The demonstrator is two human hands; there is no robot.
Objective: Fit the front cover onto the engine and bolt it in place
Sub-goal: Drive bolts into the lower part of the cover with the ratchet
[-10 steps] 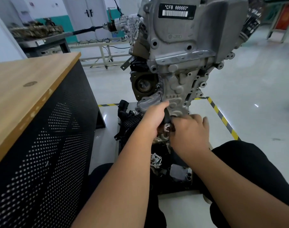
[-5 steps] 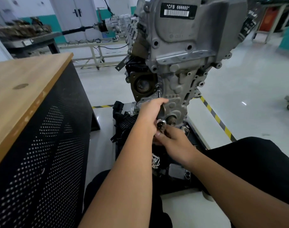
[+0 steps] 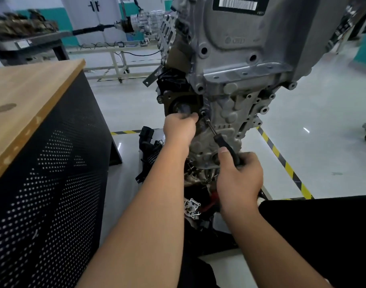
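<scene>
Head view, indoor, bright and even; cool diffuse light, seemingly from overhead. White specular spots on the glossy floor (image 3: 307, 129), one to the right of the engine (image 3: 240, 69) and a fainter streak nearer the cabinet (image 3: 42, 163). Shadows soft, no hard edges; darkest region under the engine base and around the black trousers at lower right, where detail is crushed. Cast metal shows mild sheen, not blown out. Motion blur on the left hand (image 3: 179, 129), fingertips smeared; right hand (image 3: 239, 177) and tool handle (image 3: 228, 148) moderately sharp. Background benches soft. Strong wide-angle distortion: cabinet edges and the floor's hazard stripe bow toward the frame edges. General compression softness.
</scene>
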